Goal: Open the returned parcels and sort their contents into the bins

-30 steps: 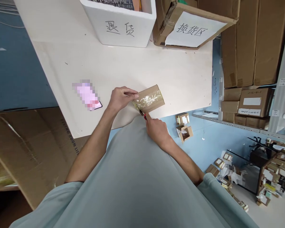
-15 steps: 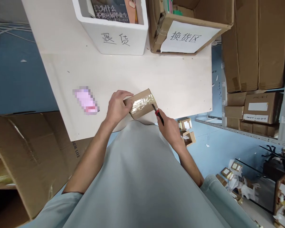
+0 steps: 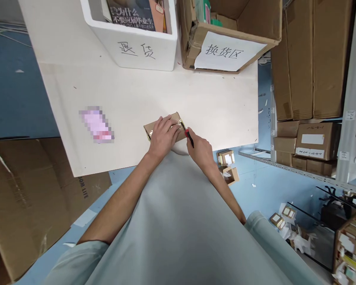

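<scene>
A small brown cardboard box (image 3: 150,128) with shiny clear tape lies near the table's front edge. My left hand (image 3: 163,136) is laid over its top, fingers bent across the tape and gripping it; the thumb is mostly hidden. My right hand (image 3: 200,150) is closed around a red and black utility knife (image 3: 189,137). The knife's tip is at the right end of the box, by the taped edge. How deep the blade goes cannot be made out.
A white foam box (image 3: 145,49) with books and a labelled open carton (image 3: 230,51) stand at the table's back. A blurred pink item (image 3: 97,126) lies left on the white table (image 3: 127,95). Large carton (image 3: 26,198) at left; shelf boxes (image 3: 317,140) at right.
My left hand has shifted from the box's left end to over its top. The knife has stayed at the right end, its tip now nearer the far corner. The view has shifted slightly.
</scene>
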### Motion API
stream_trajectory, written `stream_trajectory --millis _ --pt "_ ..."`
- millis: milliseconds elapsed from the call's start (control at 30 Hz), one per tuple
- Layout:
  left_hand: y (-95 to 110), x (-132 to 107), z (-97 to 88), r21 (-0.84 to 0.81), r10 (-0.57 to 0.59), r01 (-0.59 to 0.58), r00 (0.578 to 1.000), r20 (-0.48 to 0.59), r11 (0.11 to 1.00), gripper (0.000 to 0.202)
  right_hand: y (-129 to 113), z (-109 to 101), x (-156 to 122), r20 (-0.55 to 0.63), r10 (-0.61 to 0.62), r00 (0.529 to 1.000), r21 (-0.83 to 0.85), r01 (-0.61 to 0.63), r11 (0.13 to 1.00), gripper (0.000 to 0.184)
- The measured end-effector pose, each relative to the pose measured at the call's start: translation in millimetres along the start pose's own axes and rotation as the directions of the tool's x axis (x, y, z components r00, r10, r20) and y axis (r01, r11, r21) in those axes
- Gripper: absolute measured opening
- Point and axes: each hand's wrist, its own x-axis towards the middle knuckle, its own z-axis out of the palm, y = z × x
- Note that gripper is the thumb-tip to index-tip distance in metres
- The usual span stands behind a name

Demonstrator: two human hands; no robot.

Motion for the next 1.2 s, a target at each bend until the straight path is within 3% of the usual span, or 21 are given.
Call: stream_trajectory --millis 133,400,600,800,1033,1133,1200 --pt "1 -1 1.3 -0.054 -0.027 0.026 0.999 -0.017 0.998 0.027 -12 0 11 0.020 0.012 1.000 -0.097 -0.010 0.995 0.060" --pt "6 -5 6.0 -0.162 -0.089 0.080 0.995 -0.051 0.983 0.024 -28 9 6 0.023 0.123 0.992 -0.280 -0.112 0.954 0.070" --pt "7 -7 10.2 -0.227 -0.132 0.114 0.989 -0.064 0.967 0.024 -40 5 14 0.012 0.091 0.996 -0.332 -0.082 0.940 0.074" --pt "10 -9 13.3 -0.190 -0.102 0.083 0.990 -0.092 0.978 0.030 -31 6 -1 0.071 0.185 0.980 -0.349 -0.149 0.925 0.066" --pt "11 -17 11.1 -0.182 -0.061 0.048 0.996 -0.066 0.982 0.030 -30 1 -19 0.099 0.204 0.974 -0.350 -0.158 0.924 0.058" --pt "7 -19 5.9 -0.171 -0.066 0.052 0.995 -0.076 0.984 0.030 -30 -11 -37 0.119 0.180 0.976 -0.312 -0.135 0.941 0.055" --pt "1 -23 0.9 -0.160 -0.081 0.065 0.992 -0.094 0.985 0.028 -23 -17 -45 0.074 0.131 0.989 -0.260 -0.107 0.960 0.053"
